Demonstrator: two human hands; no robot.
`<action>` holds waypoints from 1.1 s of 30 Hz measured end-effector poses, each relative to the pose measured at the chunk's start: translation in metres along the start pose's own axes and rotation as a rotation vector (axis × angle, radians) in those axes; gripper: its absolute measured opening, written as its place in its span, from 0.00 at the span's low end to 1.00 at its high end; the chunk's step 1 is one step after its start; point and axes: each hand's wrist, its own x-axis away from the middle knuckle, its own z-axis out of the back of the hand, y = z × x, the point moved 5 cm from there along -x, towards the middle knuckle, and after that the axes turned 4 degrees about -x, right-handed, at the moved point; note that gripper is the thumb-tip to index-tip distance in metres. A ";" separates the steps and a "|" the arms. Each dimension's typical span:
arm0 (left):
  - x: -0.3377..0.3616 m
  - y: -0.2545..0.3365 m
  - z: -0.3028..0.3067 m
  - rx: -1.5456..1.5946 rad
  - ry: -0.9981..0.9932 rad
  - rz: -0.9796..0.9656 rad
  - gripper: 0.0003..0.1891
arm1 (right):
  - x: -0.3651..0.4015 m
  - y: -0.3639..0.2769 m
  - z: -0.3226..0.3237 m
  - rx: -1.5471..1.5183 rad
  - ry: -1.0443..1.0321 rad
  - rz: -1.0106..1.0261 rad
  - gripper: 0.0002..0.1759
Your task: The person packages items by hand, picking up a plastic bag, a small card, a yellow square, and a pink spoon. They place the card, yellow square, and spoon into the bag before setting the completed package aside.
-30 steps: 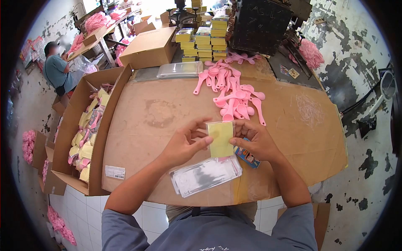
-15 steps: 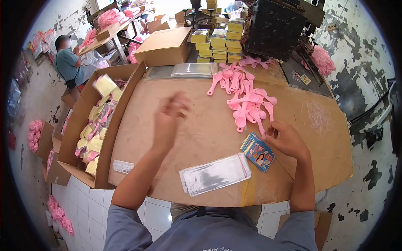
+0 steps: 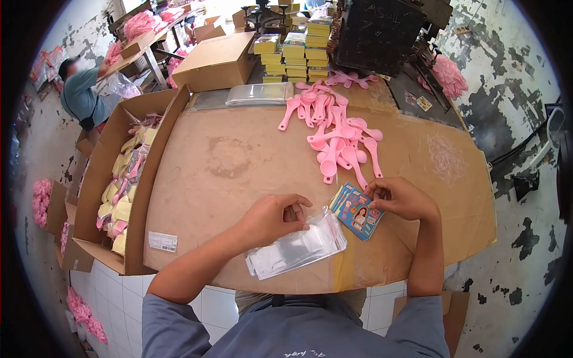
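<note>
My left hand rests on the stack of clear bags at the near edge of the cardboard tabletop. Its fingers are curled in, and the thumb meets the fingertips in a pinch on the far edge of the top bag. The stack lies flat and slightly askew, right in front of me.

My right hand is just to the right of it. The thumb and forefinger are closed on the far corner of the printed cards. These sit in a small fanned pile that touches the right end of the bags. I cannot tell whether I have one card or several between my fingertips.

Just beyond the cards, a heap of pink spoons runs away toward the far side of the table. A second stack of clear sleeves lies at the far edge. Behind it are piles of yellow boxes, a closed carton and a black machine.

Against the left side of the table is an open box filled with yellow-and-pink packets. Far off to the left, another person in a teal shirt bends over a bench.
</note>
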 end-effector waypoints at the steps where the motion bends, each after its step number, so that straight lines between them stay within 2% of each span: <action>1: 0.001 0.000 0.001 0.064 0.011 0.007 0.13 | 0.002 -0.002 0.002 -0.044 0.003 0.025 0.10; 5: 0.001 -0.003 0.001 0.041 -0.013 0.042 0.11 | 0.006 -0.009 0.004 -0.150 -0.023 0.160 0.09; 8: 0.002 0.000 0.001 0.043 -0.016 0.063 0.09 | 0.003 -0.036 -0.012 -0.136 -0.088 0.560 0.07; 11: 0.003 0.009 0.005 -0.014 -0.011 0.034 0.08 | 0.000 -0.060 -0.046 -0.269 -0.291 0.603 0.06; 14: 0.002 0.003 0.006 -0.010 0.030 -0.057 0.08 | -0.006 -0.045 -0.066 -0.122 -0.342 0.402 0.08; 17: 0.001 0.001 0.012 0.022 0.044 -0.055 0.09 | -0.006 -0.044 -0.065 0.081 -0.255 0.565 0.10; 23: 0.004 0.008 0.029 0.198 0.121 -0.040 0.10 | -0.005 -0.045 -0.066 0.067 -0.231 0.485 0.09; 26: 0.002 -0.001 0.026 0.368 0.097 -0.020 0.11 | -0.004 -0.044 -0.064 0.034 -0.282 0.474 0.08; 28: 0.003 0.008 0.023 0.377 0.018 0.011 0.11 | 0.000 -0.057 -0.048 -0.004 -0.208 0.623 0.08; 29: 0.002 0.007 0.020 0.331 -0.003 0.006 0.11 | 0.002 -0.063 -0.042 -0.022 -0.174 0.697 0.07; 32: -0.001 -0.003 0.003 0.245 -0.059 -0.004 0.11 | 0.000 -0.056 -0.042 -0.397 -0.115 0.741 0.08; 33: -0.001 -0.001 0.003 0.196 -0.065 -0.012 0.11 | -0.002 -0.055 -0.050 -0.329 -0.147 0.705 0.08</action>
